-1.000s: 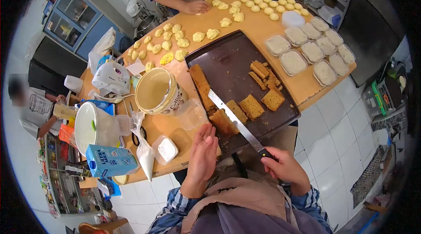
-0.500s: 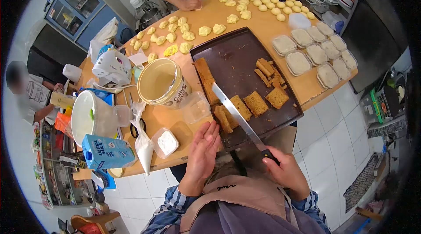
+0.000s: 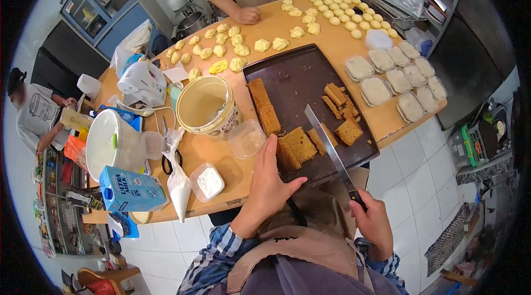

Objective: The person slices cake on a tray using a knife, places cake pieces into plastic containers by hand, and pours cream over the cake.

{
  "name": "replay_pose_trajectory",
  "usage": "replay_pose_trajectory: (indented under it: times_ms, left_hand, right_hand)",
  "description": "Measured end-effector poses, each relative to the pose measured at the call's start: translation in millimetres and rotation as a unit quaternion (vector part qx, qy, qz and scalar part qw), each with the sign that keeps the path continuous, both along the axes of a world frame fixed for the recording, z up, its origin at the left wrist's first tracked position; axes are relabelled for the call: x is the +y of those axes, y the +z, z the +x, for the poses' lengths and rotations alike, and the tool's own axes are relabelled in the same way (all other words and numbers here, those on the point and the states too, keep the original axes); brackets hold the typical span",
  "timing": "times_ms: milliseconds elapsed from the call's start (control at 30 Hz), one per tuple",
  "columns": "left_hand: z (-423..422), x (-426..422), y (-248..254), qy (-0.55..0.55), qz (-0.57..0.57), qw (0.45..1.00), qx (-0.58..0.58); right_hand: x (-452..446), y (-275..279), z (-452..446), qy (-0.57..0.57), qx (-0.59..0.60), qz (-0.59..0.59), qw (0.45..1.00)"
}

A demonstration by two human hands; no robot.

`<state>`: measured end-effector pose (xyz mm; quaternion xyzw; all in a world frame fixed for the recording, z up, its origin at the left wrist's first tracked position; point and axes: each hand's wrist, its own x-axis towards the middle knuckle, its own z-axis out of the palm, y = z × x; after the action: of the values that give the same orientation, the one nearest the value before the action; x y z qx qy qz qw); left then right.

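My right hand (image 3: pixel 372 216) grips the black handle of a long serrated-looking bread knife (image 3: pixel 338 166). Its blade slants up and left over the dark baking tray (image 3: pixel 298 82), crossing a narrow cake piece (image 3: pixel 321 140). At the tray's near left corner, my left hand (image 3: pixel 269 187) is open, thumb spread, fingertips beside a brown cake piece (image 3: pixel 298 145); whether they touch it is unclear. Along the tray's left side lies a long cake slab (image 3: pixel 263 104). Toward the right are another cake block (image 3: pixel 349 131) and a pile of cut strips (image 3: pixel 336 97).
Left of the tray stand a cream tub (image 3: pixel 204 107), clear container (image 3: pixel 246 139), piping bag (image 3: pixel 178 184), white-filled container (image 3: pixel 208 182) and milk carton (image 3: pixel 133 189). Dough pieces (image 3: pixel 261 45) and filled boxes (image 3: pixel 398 80) lie beyond. A co-worker's fist (image 3: pixel 247 15) rests at the far edge.
The knife has shifted right, from the left cake pieces to the narrow one. My left hand has moved forward to the tray's corner, its thumb now spread. Cake pieces near it sit differently.
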<state>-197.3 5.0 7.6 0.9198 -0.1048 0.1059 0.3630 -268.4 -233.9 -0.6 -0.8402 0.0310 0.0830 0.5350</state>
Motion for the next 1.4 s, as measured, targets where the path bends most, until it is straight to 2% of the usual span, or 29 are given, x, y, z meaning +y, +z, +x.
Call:
replay_pose_trajectory:
  times_ms: [267,400,500,733,1067,1400]
  left_hand:
    - [16,-1,0,-0.025,0.052,0.998,0.0]
    - [14,-9,-4,-0.018,0.068,0.997,-0.032]
    - [13,-13,-3,-0.01,0.072,0.997,-0.029]
    - [6,-16,-4,0.024,0.08,0.996,-0.041]
    - [5,-13,-20,0.048,0.088,0.994,-0.045]
    - [0,-8,-22,0.063,0.064,0.995,-0.049]
  right_hand:
    - [-14,10,-2,-0.023,0.097,-0.011,0.995]
    - [-11,0,15,-0.015,-0.031,-0.087,0.996]
    - [-5,2,42,-0.039,-0.181,-0.221,0.958]
    - [5,2,103,-0.045,-0.186,-0.393,0.899]
    - [0,-10,115,-0.069,-0.223,-0.411,0.881]
    - [-10,-9,138,-0.046,-0.219,-0.376,0.899]
